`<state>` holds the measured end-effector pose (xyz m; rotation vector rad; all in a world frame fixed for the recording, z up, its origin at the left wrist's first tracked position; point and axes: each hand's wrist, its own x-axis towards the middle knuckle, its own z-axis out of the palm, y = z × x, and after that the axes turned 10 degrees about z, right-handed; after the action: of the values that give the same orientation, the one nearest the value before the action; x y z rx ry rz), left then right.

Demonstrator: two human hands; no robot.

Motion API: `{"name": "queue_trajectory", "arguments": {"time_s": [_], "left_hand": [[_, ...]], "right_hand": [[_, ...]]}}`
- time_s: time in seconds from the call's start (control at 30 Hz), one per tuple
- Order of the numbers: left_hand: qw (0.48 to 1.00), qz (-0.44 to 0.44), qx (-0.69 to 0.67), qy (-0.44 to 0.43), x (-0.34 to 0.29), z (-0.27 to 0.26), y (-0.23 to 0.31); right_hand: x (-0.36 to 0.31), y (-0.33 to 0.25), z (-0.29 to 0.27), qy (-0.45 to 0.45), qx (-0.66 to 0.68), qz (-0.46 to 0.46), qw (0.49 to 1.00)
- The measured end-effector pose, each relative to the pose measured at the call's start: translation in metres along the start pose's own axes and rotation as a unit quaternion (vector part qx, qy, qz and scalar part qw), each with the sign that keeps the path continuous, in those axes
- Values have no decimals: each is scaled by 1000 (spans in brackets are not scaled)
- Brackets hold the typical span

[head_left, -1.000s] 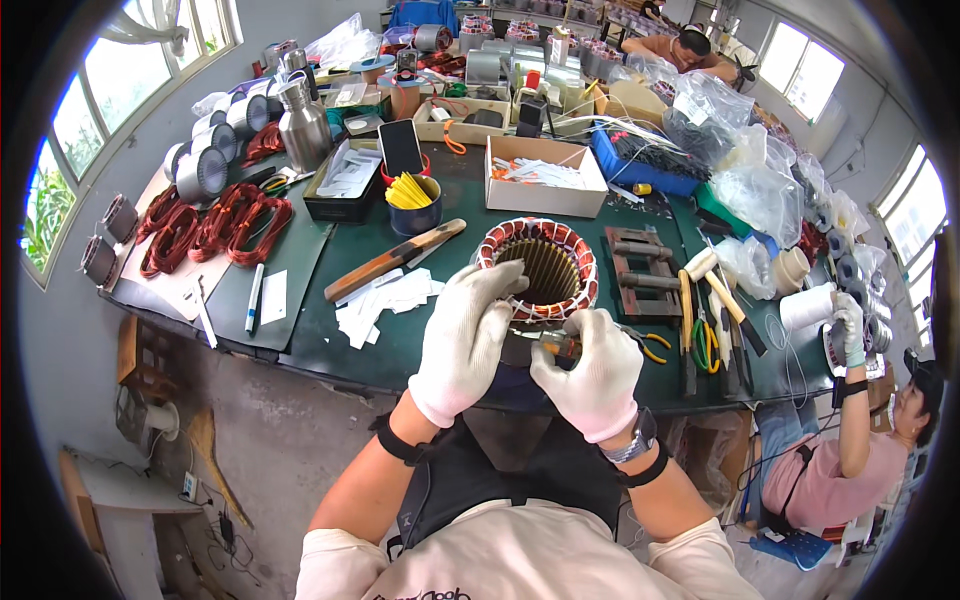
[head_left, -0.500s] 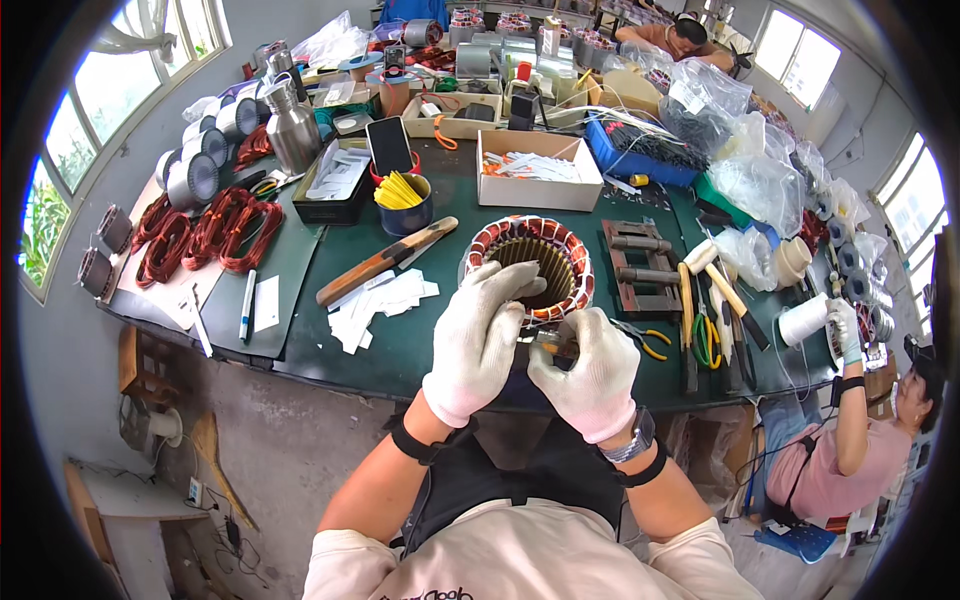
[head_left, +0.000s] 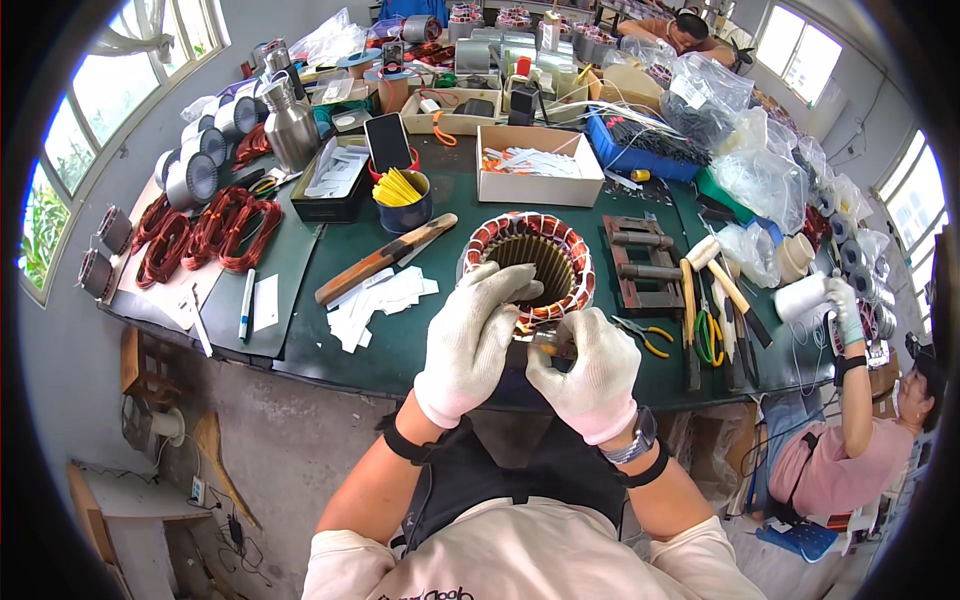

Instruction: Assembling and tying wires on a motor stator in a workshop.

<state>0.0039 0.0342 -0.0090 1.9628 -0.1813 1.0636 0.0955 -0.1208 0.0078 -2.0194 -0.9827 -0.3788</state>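
A round motor stator [head_left: 575, 262] with copper windings and red-and-white insulation stands on the green table [head_left: 400, 345] right in front of me. Both my hands wear white knit gloves. My left hand [head_left: 468, 340] curls over the stator's near rim, fingertips pinching at the windings. Close beside it, my right hand [head_left: 592, 378] is closed around a small brownish tool [head_left: 548, 346] whose tip points at the same spot on the rim. What lies under the fingertips is hidden.
A wooden-handled tool [head_left: 385, 258] and white paper slips [head_left: 375, 300] lie to the left. A cup of yellow strips [head_left: 402, 195], a cardboard box [head_left: 540, 165], pliers [head_left: 645, 335], hammers [head_left: 720, 290] and copper coils [head_left: 210, 230] surround the work. Another person [head_left: 850, 440] sits at right.
Both hands stay at the stator's near rim, with only small finger shifts. The view has tilted slightly.
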Motion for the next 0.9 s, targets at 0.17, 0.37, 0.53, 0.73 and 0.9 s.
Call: {"name": "queue_trajectory", "arguments": {"time_s": [0.17,0.37,0.53,0.73,0.9], "left_hand": [[1000,-6,21,-3,3,-5,4],[972,96,203,-69,14,-7,4],[975,106,189,-51,15,-8,-2],[983,82,157,-37,18,-10,17],[960,119,245,-60,10,-1,3]], "right_hand": [[0,4,-2,4,-21,3,1000],[-8,17,-8,-6,-26,17,1000],[-34,57,-18,-5,-43,120,992],[-50,130,-23,-34,-143,137,980],[-47,148,-12,-36,-260,93,960]]}}
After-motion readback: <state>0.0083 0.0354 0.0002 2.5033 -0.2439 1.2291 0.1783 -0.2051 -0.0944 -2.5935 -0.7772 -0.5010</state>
